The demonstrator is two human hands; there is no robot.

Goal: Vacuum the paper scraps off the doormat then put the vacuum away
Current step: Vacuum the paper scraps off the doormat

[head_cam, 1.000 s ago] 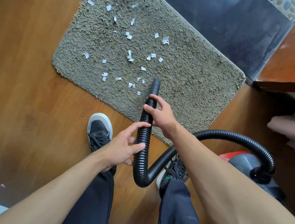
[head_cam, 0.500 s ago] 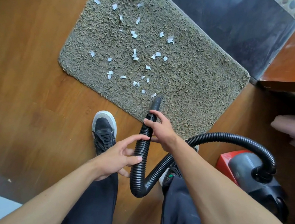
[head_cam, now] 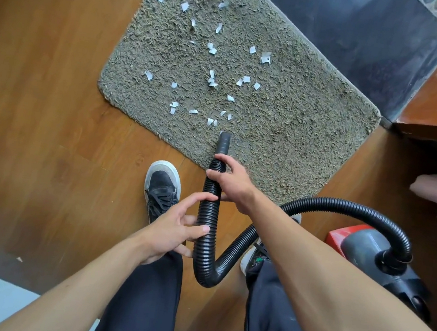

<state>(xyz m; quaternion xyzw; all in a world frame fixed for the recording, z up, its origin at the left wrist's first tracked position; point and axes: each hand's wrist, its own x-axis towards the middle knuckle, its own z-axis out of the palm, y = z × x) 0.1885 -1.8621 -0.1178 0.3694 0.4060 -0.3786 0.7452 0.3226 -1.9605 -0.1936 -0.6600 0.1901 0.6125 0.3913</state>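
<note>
No words, brands or numbers can be read on the vacuum (head_cam: 363,246), its hose (head_cam: 208,215) or the doormat (head_cam: 301,126).

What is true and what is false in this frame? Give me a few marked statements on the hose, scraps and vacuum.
1. The right hand grips the hose just behind the nozzle. True.
2. The doormat is free of scraps. False: many paper scraps lie on it.
3. The nozzle points at bare wooden floor. False: its tip is over the doormat's near edge.
4. The vacuum stands on the person's right. True.
</note>
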